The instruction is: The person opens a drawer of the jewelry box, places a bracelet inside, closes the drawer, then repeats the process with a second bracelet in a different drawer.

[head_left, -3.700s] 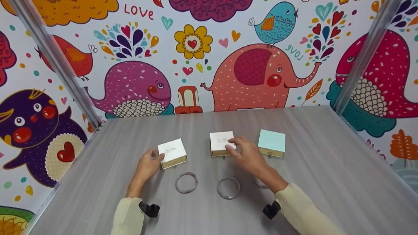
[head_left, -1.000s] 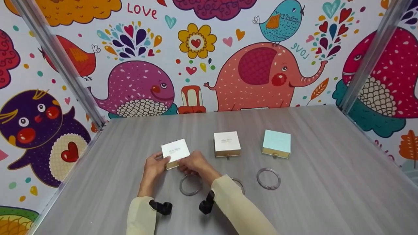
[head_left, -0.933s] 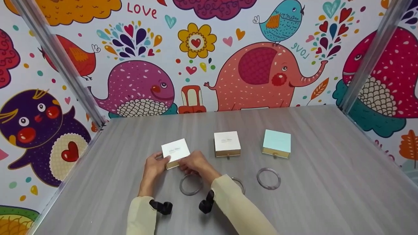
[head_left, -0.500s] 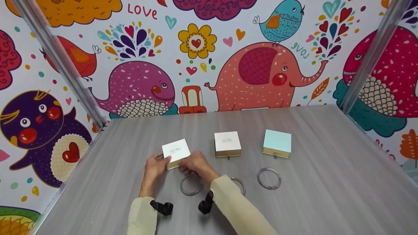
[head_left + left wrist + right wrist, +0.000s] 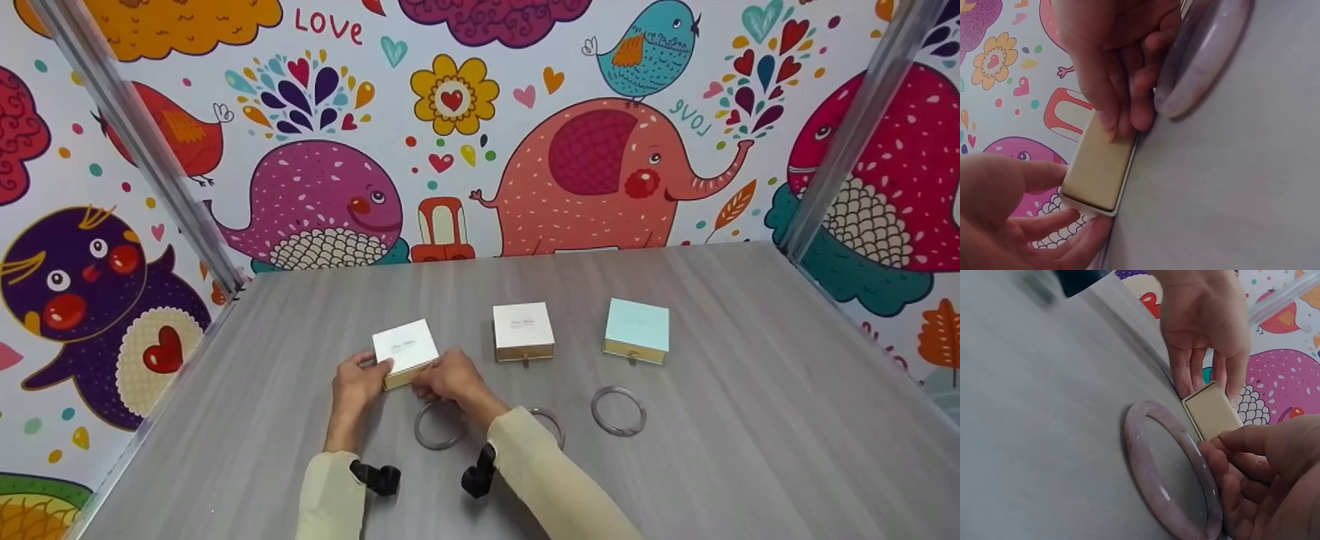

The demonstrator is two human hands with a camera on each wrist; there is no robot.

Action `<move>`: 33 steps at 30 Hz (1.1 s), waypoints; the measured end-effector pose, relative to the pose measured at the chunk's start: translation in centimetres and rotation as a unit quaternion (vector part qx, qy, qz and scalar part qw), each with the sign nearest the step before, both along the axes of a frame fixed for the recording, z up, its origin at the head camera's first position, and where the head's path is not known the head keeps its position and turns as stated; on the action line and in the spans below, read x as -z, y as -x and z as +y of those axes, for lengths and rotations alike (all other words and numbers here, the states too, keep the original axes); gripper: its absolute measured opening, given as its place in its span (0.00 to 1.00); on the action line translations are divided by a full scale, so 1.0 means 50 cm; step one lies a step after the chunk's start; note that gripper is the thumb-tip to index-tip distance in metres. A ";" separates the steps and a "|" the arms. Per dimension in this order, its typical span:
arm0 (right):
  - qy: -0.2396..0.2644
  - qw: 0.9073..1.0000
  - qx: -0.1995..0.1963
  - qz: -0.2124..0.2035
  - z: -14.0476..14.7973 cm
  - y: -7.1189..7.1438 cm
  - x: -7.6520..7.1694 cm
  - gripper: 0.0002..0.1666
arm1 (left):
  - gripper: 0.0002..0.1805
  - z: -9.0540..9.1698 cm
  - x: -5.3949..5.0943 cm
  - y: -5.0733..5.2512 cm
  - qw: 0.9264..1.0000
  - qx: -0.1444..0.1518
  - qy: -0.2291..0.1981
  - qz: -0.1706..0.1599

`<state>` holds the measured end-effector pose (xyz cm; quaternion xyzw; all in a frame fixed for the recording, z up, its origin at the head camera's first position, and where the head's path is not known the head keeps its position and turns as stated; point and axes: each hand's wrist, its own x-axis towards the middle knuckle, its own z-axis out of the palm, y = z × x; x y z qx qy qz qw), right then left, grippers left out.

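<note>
A small white drawer box [image 5: 405, 346] with a gold front sits at an angle on the table. My left hand [image 5: 356, 386] grips it by its left end, thumb on the near side. In the left wrist view, fingers of my right hand [image 5: 454, 379] pinch a little orange pull tab [image 5: 1112, 135] on the gold drawer front [image 5: 1098, 169]. The drawer looks flush with its sleeve. Just in front lies a greyish-lilac bangle [image 5: 1148, 464], close under my right hand. A second bangle [image 5: 561, 431] is partly hidden by my right forearm, and a third bangle [image 5: 621, 433] lies further right.
Another white drawer box [image 5: 523, 326] stands at the middle, and a mint-green drawer box [image 5: 636, 324] is right of it. Both have tabs facing me. A patterned wall [image 5: 450, 165] rises behind the grey table [image 5: 720, 450], with metal posts at its corners.
Since the oldest frame, my right hand has moved from the middle white box to the left one's front. My left hand has stayed at that box. Over the last second little differs.
</note>
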<state>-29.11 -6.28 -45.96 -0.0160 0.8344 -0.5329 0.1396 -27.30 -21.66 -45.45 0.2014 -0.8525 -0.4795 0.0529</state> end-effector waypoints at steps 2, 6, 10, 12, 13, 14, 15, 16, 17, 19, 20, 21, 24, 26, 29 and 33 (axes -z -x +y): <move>-0.013 1.000 -0.007 0.012 0.001 -0.001 0.001 0.06 | 0.28 0.000 -0.001 0.000 1.000 -0.001 0.001 -0.003; -0.044 0.998 -0.015 0.032 0.004 -0.003 0.001 0.08 | 0.28 -0.001 0.000 0.001 1.000 -0.001 -0.002 -0.006; -0.089 0.993 -0.022 0.071 0.005 -0.006 -0.003 0.09 | 0.27 -0.001 0.000 0.003 1.000 -0.003 -0.012 -0.009; -0.105 0.990 -0.023 0.093 0.004 -0.007 -0.003 0.09 | 0.27 0.000 0.000 0.003 1.000 -0.004 -0.015 -0.010; -0.112 0.988 -0.024 0.102 0.004 -0.007 -0.004 0.10 | 0.27 0.000 0.001 0.003 1.000 -0.004 -0.016 -0.010; -0.116 0.987 -0.024 0.107 0.003 -0.008 -0.004 0.09 | 0.27 0.000 0.001 0.003 1.000 -0.005 -0.017 -0.009; -0.118 0.987 -0.024 0.111 0.003 -0.008 -0.005 0.09 | 0.27 0.000 0.001 0.003 1.000 -0.006 -0.016 -0.009; -0.119 0.986 -0.024 0.115 0.003 -0.009 -0.005 0.09 | 0.27 0.000 0.002 0.003 1.000 -0.007 -0.015 -0.007; -0.121 0.985 -0.023 0.119 0.002 -0.010 -0.005 0.09 | 0.27 0.000 0.002 0.003 1.000 -0.007 -0.014 -0.005; -0.125 0.984 -0.023 0.124 0.003 -0.013 -0.005 0.10 | 0.27 -0.001 0.002 0.003 1.000 -0.008 -0.015 -0.001; -0.129 0.983 -0.020 0.129 0.004 -0.014 -0.004 0.10 | 0.27 -0.001 0.002 0.003 1.000 -0.008 -0.010 0.000; -0.134 0.982 -0.018 0.135 0.004 -0.015 -0.004 0.10 | 0.27 -0.001 0.002 0.002 1.000 -0.008 -0.007 0.001; -0.147 0.978 -0.011 0.146 0.005 -0.018 -0.003 0.09 | 0.27 -0.003 0.002 0.003 1.000 -0.005 0.002 -0.002; -0.153 0.977 -0.009 0.151 0.006 -0.020 -0.003 0.08 | 0.28 -0.004 0.001 0.002 1.000 -0.003 0.008 -0.006; -0.152 0.976 -0.012 0.154 0.008 -0.024 -0.004 0.08 | 0.28 -0.004 0.000 0.003 1.000 -0.002 0.003 -0.009; -0.152 0.975 -0.014 0.162 0.010 -0.029 -0.003 0.09 | 0.27 -0.003 0.002 0.003 1.000 0.000 -0.002 -0.010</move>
